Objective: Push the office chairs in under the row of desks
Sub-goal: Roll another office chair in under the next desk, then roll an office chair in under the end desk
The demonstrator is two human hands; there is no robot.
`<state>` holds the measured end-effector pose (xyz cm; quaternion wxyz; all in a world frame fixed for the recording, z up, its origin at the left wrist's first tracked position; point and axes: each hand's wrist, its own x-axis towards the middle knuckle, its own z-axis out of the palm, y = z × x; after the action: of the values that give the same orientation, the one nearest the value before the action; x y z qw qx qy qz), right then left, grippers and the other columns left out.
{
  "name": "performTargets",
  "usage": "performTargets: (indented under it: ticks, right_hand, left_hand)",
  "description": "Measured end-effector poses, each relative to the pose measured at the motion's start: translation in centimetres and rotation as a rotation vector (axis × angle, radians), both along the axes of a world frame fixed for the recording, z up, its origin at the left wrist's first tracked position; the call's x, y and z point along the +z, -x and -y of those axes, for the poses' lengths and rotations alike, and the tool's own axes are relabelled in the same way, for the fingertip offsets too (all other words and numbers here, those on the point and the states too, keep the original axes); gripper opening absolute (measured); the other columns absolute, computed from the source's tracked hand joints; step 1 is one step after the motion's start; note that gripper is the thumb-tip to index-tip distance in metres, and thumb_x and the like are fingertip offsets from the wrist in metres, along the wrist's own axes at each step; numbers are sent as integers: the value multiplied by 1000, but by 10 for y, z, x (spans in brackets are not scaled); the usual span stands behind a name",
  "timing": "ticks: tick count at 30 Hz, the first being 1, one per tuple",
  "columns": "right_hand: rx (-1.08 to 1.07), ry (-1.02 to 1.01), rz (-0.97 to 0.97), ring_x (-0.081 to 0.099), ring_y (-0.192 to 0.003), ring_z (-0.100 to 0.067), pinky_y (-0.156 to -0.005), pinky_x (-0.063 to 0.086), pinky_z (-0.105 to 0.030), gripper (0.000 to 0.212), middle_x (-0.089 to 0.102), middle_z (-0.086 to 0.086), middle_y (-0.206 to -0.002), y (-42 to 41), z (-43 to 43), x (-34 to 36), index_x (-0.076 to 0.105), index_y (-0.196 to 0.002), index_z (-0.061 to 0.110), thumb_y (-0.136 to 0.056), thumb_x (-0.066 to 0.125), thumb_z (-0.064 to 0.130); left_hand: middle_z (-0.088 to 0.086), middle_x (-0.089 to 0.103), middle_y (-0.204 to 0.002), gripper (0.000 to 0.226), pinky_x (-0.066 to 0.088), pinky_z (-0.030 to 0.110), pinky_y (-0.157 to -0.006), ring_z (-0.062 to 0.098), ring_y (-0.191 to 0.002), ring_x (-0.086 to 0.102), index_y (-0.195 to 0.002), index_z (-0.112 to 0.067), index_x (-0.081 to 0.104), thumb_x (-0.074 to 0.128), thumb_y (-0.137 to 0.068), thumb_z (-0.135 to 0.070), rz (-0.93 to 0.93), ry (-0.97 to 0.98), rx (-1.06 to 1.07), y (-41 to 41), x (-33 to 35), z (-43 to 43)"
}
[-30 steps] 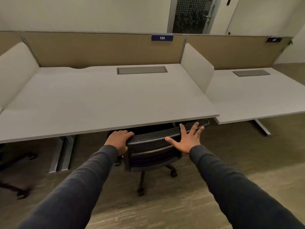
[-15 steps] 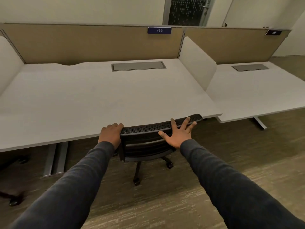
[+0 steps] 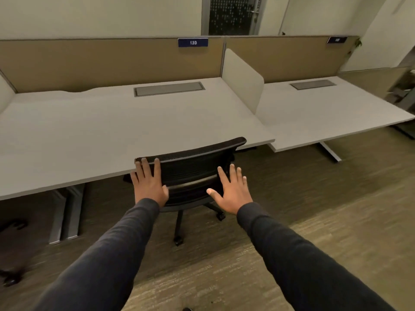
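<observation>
A black mesh-backed office chair [image 3: 190,169] stands tucked against the front edge of the white desk [image 3: 112,131] marked 139, its seat hidden under the top. My left hand [image 3: 149,182] lies flat and open on the left side of the backrest, fingers reaching its top rim. My right hand [image 3: 232,190] is open with fingers spread at the backrest's right side; whether it touches is unclear. A second white desk [image 3: 325,113] continues the row to the right.
A white divider panel [image 3: 243,79] separates the two desks, with tan partition walls behind. Grey desk legs [image 3: 67,212] stand left of the chair. Another chair's black base [image 3: 11,274] shows at the far left. Carpeted floor spreads right and behind me.
My left hand let go of the backrest's top edge and now lies flat and open on it. The chair's back stands closer to the desk edge. My right hand dropped lower.
</observation>
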<state>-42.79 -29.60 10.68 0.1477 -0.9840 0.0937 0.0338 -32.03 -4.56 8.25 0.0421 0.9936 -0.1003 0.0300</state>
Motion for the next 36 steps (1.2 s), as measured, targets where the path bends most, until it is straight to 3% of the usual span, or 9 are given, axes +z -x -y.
performTargets:
  ticks: [4,17,31,36]
  right_hand:
    - [-35,10,33,-9,-154,-36,-123,2,-53,87,-5,-18,-167,76,17,-2,3,-161,27,-94,34,73]
    - [-176,16,-2,1,-154,-36,-123,11,-55,87,3,-20,-167,380,95,-10,8,-160,26,-93,35,73]
    - [-311,33,-10,12,-153,-34,-122,18,-52,86,7,-17,-167,571,234,21,10,-160,26,-93,45,67]
    - [-298,150,-62,21,-150,-35,-119,24,-51,89,18,-18,-164,634,299,42,13,-159,22,-91,45,70]
  left_hand:
    - [20,-9,-165,96,-3,57,-120,38,-151,-7,-158,-20,-8,55,-91,-50,-34,-8,-54,63,-6,37]
    - [17,9,-165,81,5,56,-121,33,-152,3,-158,-19,16,56,-92,-45,-105,4,-402,344,-22,209]
    - [14,14,-163,71,10,54,-121,32,-151,9,-157,-19,20,51,-96,-39,-183,-10,-756,534,-23,445]
    - [11,24,-161,63,11,49,-120,28,-150,15,-154,-21,28,49,-97,-40,-296,141,-797,611,-22,530]
